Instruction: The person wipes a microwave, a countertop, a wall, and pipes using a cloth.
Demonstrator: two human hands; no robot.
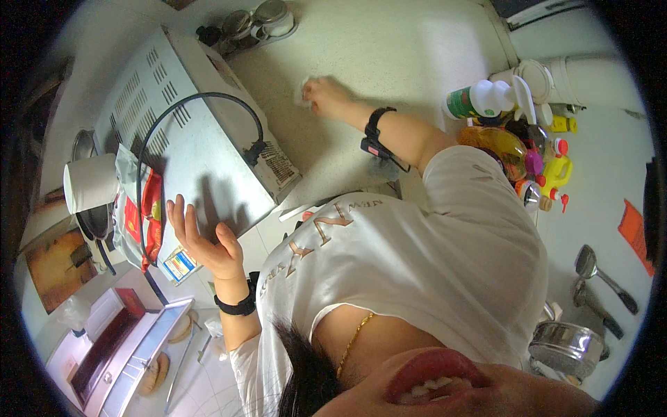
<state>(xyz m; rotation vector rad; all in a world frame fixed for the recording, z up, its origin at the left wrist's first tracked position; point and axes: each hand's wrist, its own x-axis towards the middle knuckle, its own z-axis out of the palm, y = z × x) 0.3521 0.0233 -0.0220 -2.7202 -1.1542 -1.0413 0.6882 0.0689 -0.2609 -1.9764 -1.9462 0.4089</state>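
My right hand (329, 98) is stretched out over the pale speckled countertop (333, 47), its fingers closed on a crumpled white cloth or tissue (304, 95) pressed to the surface. Little of the cloth shows beyond the fingertips. Raised beside a metal-cased appliance (208, 151), likely a microwave oven, my left hand (208, 247) holds nothing, its fingers apart. Whether it touches the casing I cannot tell; a shadow of the hand falls on the metal. A black power cord (200, 96) arches over the vented casing. Both arms wear black straps.
Glass jars (273, 18) stand on a tray at the far left. Right of my arm are a white pump bottle (471, 100), an oil bottle (495, 148) and other bottles. A red-and-white bag (148, 203) and a paper roll (91, 182) lie left of the casing. Steel pot (565, 346), lower right.
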